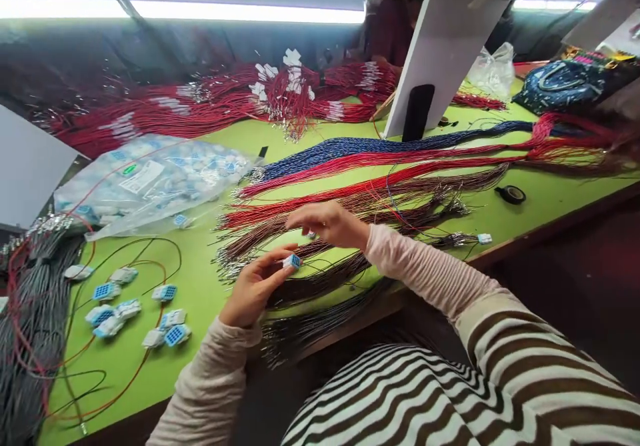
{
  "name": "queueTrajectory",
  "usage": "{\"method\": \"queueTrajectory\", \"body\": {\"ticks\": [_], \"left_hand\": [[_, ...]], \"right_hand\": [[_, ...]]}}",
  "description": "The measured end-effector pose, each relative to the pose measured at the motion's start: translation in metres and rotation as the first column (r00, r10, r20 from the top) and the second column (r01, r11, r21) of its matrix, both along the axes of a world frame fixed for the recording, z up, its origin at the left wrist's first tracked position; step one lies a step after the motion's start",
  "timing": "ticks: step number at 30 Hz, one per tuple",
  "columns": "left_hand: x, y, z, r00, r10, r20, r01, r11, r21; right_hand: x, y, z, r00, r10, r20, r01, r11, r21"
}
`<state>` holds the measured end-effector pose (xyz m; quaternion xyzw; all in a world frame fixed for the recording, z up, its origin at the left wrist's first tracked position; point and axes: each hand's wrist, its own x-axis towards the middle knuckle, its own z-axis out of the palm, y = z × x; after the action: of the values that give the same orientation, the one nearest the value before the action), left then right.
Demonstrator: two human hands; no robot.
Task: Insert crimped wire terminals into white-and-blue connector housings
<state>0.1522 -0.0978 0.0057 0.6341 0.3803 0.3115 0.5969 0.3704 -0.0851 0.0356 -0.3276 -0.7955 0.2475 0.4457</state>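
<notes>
My left hand (256,287) pinches a small white-and-blue connector housing (293,261) between thumb and fingers, its blue grid face turned outward. Above and to the right of it, my right hand (327,225) hovers over the wires with its fingers loosely stretched to the left; nothing shows in them. Beneath both hands lie bundles of brown wires (265,233) with metal terminals at their left ends. Red wires (320,188) and blue wires (340,149) run behind my right hand. A small white piece just under my right hand is partly hidden.
Several loose connector housings (120,307) lie on the green tabletop (200,373) at left, near a grey wire bundle (35,326). Behind them sits a clear bag of housings (150,179). Black tape (513,195) lies at right; a white upright panel (440,46) stands behind.
</notes>
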Motion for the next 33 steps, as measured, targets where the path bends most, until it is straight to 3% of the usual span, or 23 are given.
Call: {"method": "queueTrajectory", "body": {"ticks": [3, 6, 11, 15, 17, 22, 25, 29, 33], "left_hand": [[-0.001, -0.003, 0.002, 0.993, 0.030, 0.116, -0.035, 0.999, 0.036], [0.000, -0.005, 0.002, 0.986, 0.000, 0.168, -0.011, 0.998, 0.063], [0.003, -0.007, -0.001, 0.988, -0.081, 0.132, 0.059, 0.985, 0.165], [0.007, -0.016, -0.003, 0.986, -0.159, 0.057, 0.147, 0.974, 0.173], [0.010, -0.022, -0.002, 0.980, -0.190, 0.058, 0.178, 0.971, 0.161], [0.013, -0.023, -0.001, 0.966, -0.240, 0.094, 0.223, 0.962, 0.158], [0.012, -0.021, -0.001, 0.956, -0.264, 0.128, 0.248, 0.960, 0.129], [0.013, -0.023, 0.001, 0.955, -0.268, 0.130, 0.258, 0.962, 0.088], [0.014, -0.023, 0.004, 0.970, -0.131, 0.203, 0.118, 0.990, 0.073]], "right_hand": [[-0.008, -0.021, -0.035, 0.990, -0.040, 0.136, 0.036, 0.999, 0.031], [-0.008, -0.036, -0.046, 0.965, -0.114, 0.234, 0.120, 0.993, -0.011], [-0.006, -0.042, -0.015, 0.972, -0.204, 0.116, 0.203, 0.979, 0.013], [-0.024, -0.040, 0.009, 0.994, 0.026, 0.107, -0.028, 1.000, 0.011], [-0.036, -0.041, 0.012, 0.995, 0.076, 0.058, -0.075, 0.997, -0.016], [-0.047, -0.041, 0.010, 0.975, 0.037, -0.219, -0.086, 0.972, -0.220], [-0.046, -0.038, 0.010, 0.957, 0.013, -0.288, -0.103, 0.949, -0.300], [-0.042, -0.038, 0.013, 0.965, -0.034, -0.258, -0.040, 0.960, -0.278], [-0.032, -0.041, 0.014, 0.968, -0.080, -0.240, 0.020, 0.970, -0.244]]}}
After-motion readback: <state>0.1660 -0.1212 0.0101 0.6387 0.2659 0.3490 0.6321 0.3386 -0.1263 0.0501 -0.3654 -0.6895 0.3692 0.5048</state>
